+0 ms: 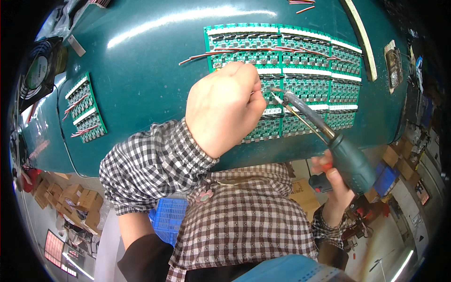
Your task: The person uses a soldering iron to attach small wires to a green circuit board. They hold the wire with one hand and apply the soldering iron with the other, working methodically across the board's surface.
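My left hand (225, 105) is closed in a pinch over the left part of a large panel of green circuit boards (305, 87). Its fingertips are turned away, so whatever they hold is hidden. My right hand (339, 188) grips a dark green soldering gun (353, 162) by its handle, at the right front of the table. The gun's metal tip and thin feed tube reach up and left over the boards, close to my left fingers. Several red and white wires (263, 49) lie across the panel's upper rows.
A smaller board panel (84, 108) with short wires lies at the left on the green table (145, 80). Behind it stands a black fan (40, 70). A pale strip (361, 37) lies at the right, beside a worn metal piece (393, 66). More wires (301, 5) are at the far edge.
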`<move>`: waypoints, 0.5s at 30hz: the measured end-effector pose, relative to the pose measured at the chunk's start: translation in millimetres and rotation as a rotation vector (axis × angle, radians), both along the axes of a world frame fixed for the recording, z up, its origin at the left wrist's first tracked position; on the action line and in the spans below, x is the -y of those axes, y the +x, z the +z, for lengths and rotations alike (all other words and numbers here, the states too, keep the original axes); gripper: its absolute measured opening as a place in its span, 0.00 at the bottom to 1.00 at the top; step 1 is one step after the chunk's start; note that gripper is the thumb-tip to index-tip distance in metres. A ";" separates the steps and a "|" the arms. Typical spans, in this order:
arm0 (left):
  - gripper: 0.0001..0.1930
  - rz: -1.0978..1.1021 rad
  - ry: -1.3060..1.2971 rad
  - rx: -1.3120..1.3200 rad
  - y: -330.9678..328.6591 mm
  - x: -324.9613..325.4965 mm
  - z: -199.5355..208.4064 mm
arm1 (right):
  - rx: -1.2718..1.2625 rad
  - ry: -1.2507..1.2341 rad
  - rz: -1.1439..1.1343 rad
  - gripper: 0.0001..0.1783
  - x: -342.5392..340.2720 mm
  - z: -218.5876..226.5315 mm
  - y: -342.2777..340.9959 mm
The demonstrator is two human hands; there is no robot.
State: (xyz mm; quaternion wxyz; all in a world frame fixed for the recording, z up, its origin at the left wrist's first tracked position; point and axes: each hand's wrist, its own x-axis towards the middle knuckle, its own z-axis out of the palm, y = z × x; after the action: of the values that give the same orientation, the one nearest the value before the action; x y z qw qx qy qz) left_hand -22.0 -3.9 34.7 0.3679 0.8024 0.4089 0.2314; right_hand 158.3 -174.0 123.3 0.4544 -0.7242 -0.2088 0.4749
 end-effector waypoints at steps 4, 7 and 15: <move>0.07 -0.004 0.001 -0.012 -0.5 -0.5 0.4 | 0.027 0.044 0.044 0.20 2.8 -3.5 1.3; 0.07 0.007 0.005 -0.022 -0.7 -0.3 1.5 | 0.098 0.038 0.117 0.22 5.3 -7.6 7.0; 0.08 0.035 0.016 0.011 0.3 3.5 -1.6 | 0.034 0.057 0.100 0.20 5.9 -8.6 6.7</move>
State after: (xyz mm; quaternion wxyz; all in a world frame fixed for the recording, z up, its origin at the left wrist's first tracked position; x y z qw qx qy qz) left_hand -21.7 -7.4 33.1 0.3595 0.7969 0.4189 0.2453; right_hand 165.0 -179.8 114.7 0.4469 -0.7076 -0.2657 0.4785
